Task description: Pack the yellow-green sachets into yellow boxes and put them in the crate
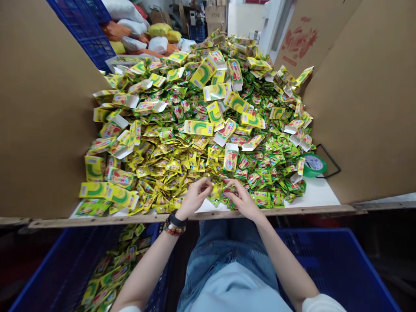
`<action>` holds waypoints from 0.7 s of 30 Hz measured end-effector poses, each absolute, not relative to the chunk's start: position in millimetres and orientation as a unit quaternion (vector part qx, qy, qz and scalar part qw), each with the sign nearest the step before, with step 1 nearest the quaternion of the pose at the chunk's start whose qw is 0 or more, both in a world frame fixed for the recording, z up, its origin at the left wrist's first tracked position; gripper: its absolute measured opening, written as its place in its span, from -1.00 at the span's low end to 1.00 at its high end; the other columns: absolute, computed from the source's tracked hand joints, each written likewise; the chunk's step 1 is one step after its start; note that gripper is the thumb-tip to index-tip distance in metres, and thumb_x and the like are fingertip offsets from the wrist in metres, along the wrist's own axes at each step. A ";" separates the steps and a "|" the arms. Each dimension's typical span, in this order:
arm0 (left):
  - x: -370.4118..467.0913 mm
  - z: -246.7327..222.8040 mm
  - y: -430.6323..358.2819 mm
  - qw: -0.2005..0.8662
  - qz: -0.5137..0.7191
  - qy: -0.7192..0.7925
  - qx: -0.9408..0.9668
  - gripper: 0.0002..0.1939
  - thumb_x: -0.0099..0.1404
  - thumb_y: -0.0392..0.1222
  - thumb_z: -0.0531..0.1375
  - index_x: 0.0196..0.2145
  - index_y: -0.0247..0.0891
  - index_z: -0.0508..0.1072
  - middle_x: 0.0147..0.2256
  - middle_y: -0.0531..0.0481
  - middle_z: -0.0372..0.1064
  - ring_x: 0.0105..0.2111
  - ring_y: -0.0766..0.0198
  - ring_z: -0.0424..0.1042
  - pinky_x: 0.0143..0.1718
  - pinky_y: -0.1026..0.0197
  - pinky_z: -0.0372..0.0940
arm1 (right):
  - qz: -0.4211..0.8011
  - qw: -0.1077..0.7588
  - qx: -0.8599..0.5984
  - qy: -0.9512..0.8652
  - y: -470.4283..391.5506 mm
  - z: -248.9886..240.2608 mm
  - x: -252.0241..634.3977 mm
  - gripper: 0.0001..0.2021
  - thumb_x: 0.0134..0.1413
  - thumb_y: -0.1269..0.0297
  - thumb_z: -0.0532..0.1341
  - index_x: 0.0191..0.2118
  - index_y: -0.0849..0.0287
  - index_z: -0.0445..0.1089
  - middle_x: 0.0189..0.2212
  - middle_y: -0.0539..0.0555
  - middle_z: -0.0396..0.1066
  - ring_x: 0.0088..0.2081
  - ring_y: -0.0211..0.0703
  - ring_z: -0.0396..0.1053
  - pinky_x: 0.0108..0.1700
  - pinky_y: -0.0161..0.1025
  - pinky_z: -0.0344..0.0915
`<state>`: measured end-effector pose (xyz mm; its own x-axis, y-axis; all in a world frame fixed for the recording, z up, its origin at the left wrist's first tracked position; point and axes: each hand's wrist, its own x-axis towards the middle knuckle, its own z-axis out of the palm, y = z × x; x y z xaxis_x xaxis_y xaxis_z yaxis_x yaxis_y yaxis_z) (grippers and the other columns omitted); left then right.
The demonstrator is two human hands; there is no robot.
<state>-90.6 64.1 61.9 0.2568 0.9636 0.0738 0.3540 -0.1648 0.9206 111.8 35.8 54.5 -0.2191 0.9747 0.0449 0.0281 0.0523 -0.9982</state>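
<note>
At the front edge of the table, my left hand [196, 195] pinches a small yellow packet [215, 190] between thumb and fingers. Close beside it on the right, my right hand [242, 200] has its fingertips closed on a small green packet [226, 189]; the fingers partly cover it. Yellow packets [156, 173] are heaped ahead and to the left of my hands, green packets [260, 169] ahead and to the right. An open carton [230, 158] with a white flap lies just beyond my fingers.
Many yellow-green cartons [204, 73] lie over the heap. Cardboard walls [42, 112] flank the table. Green tape [313, 165] sits at the right. Below are a left blue crate [48, 268] holding cartons and a right blue crate [341, 260]. Sacks [130, 26] are stacked behind.
</note>
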 end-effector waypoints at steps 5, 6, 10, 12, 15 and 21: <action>-61.5 65.5 55.2 0.486 0.391 0.445 0.642 -0.77 0.24 -0.05 0.18 -0.42 -0.29 0.36 -0.50 0.08 0.29 -0.50 0.37 0.27 -0.46 0.34 0.18 | 0.486 0.438 -0.503 -0.565 39.6 55.1 118.0 -0.71 0.04 0.18 0.25 -0.08 0.06 0.35 -0.33 -0.02 0.48 -0.45 -0.21 0.35 -0.38 -0.27 0.32; -57.2 66.3 55.8 0.493 0.391 0.439 0.642 -0.76 0.25 -0.04 0.18 -0.40 -0.29 0.37 -0.51 0.08 0.30 -0.51 0.37 0.28 -0.46 0.34 0.17 | 0.500 0.443 -0.502 -0.549 40.3 54.1 122.3 -0.67 0.02 0.16 0.26 -0.07 0.06 0.36 -0.39 -0.04 0.47 -0.43 -0.19 0.37 -0.37 -0.25 0.32; -34.5 69.1 76.4 0.454 0.370 0.443 0.679 -0.68 0.29 0.04 0.15 -0.39 -0.30 0.42 -0.51 0.04 0.36 -0.50 0.33 0.33 -0.44 0.30 0.22 | 0.531 0.498 -0.502 -0.468 42.0 48.1 144.6 -0.67 -0.12 0.08 0.33 -0.22 0.13 0.43 -0.47 -0.02 0.46 -0.46 -0.17 0.38 -0.40 -0.24 0.32; -17.3 69.7 99.8 0.331 0.376 0.508 0.701 -0.68 0.29 0.04 0.17 -0.34 -0.31 0.44 -0.42 -0.03 0.41 -0.41 0.25 0.38 -0.33 0.22 0.28 | 0.476 0.542 -0.532 -0.442 41.0 44.7 155.5 -0.68 -0.17 0.07 0.36 -0.29 0.15 0.43 -0.50 -0.03 0.44 -0.51 -0.22 0.33 -0.42 -0.26 0.29; 11.5 70.3 139.1 0.121 0.352 0.623 0.688 -0.46 0.14 0.01 0.33 -0.04 -0.41 0.36 -0.13 -0.27 0.38 -0.13 0.04 0.38 -0.11 0.07 0.29 | 0.400 0.588 -0.563 -0.421 36.3 41.7 167.6 -0.69 -0.10 0.08 0.34 -0.26 0.15 0.42 -0.46 -0.04 0.42 -0.51 -0.26 0.29 -0.41 -0.29 0.26; 33.3 75.6 139.3 0.018 0.250 0.661 0.707 -0.32 0.10 -0.10 0.34 0.09 -0.44 0.23 -0.10 -0.29 0.31 -0.07 -0.06 0.31 -0.08 -0.01 0.27 | 0.301 0.627 -0.578 -0.427 25.5 55.9 181.6 -0.75 0.04 0.11 0.27 -0.22 0.14 0.37 -0.46 -0.04 0.40 -0.43 -0.21 0.35 -0.31 -0.25 0.32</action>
